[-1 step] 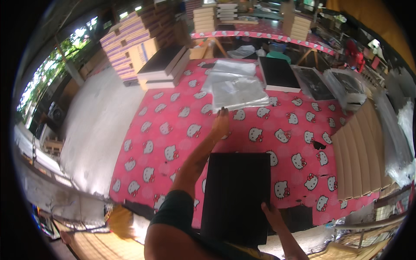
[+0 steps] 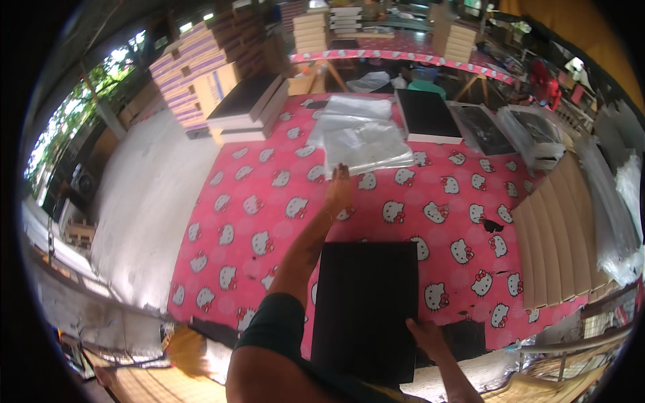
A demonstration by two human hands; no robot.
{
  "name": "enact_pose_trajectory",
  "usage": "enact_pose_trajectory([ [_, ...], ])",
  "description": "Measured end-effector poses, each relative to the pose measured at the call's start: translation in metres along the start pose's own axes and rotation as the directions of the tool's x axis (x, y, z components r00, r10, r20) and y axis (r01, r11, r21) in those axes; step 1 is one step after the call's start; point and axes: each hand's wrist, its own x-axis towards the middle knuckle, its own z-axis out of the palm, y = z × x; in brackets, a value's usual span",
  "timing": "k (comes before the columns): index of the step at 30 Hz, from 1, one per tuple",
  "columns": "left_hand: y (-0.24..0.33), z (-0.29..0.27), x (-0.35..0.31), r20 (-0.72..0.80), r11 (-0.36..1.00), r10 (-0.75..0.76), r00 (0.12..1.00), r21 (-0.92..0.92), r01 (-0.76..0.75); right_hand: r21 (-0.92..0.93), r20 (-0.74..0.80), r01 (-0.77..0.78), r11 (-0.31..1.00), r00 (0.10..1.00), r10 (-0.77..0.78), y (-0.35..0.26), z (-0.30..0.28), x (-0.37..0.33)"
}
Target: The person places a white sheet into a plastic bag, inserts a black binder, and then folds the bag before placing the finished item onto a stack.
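Observation:
My left hand (image 2: 340,187) reaches out over the table, its fingers stretched onto the near edge of a stack of clear plastic bags (image 2: 366,146). Close to my body, a flat black rectangular board (image 2: 366,295) extends over the table's near edge. My right hand (image 2: 426,338) grips its right side, thumb on top; the other fingers are mostly hidden. Beyond the bags to the right rests a thick black-topped block with pale sides (image 2: 428,115).
A pink patterned cloth (image 2: 269,195) covers the table. Black-topped blocks (image 2: 245,101) are stacked at far left, before piled cartons (image 2: 188,74). At right lie plastic-wrapped black items (image 2: 484,127), a row of brown cardboard pieces (image 2: 554,242) and plastic wrapping (image 2: 608,208).
My left fingertips are slightly farther over the near edge of the plastic bags. The whole view has shifted a little. My right hand keeps its grip on the black board.

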Motion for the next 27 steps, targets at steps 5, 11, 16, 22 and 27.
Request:
enact_pose_trajectory([
  [5,0.010,0.056,0.042,0.417,0.992,0.002,0.909,0.110,-0.053,-0.190,-0.326,0.355,0.915,0.857,-0.400,-0.020,-0.066,0.025],
  [11,0.041,-0.048,0.060,0.241,0.870,0.175,0.955,-0.492,-0.035,-0.186,-0.318,0.651,0.736,0.669,-0.672,-0.095,-0.022,0.125],
  [16,0.051,-0.108,0.039,0.455,0.807,0.085,0.886,-0.554,0.207,-0.110,-0.167,0.659,0.744,0.726,-0.667,-0.188,0.070,0.202],
  [22,0.051,-0.119,0.019,0.182,0.633,0.194,0.964,-0.774,0.019,-0.442,-0.349,0.444,0.779,0.715,-0.606,-0.171,0.129,0.299],
  [27,-0.075,-0.174,-0.011,0.223,0.560,-0.210,0.952,-0.771,0.304,-0.091,-0.218,0.448,0.889,0.862,-0.457,-0.210,0.118,0.260],
])
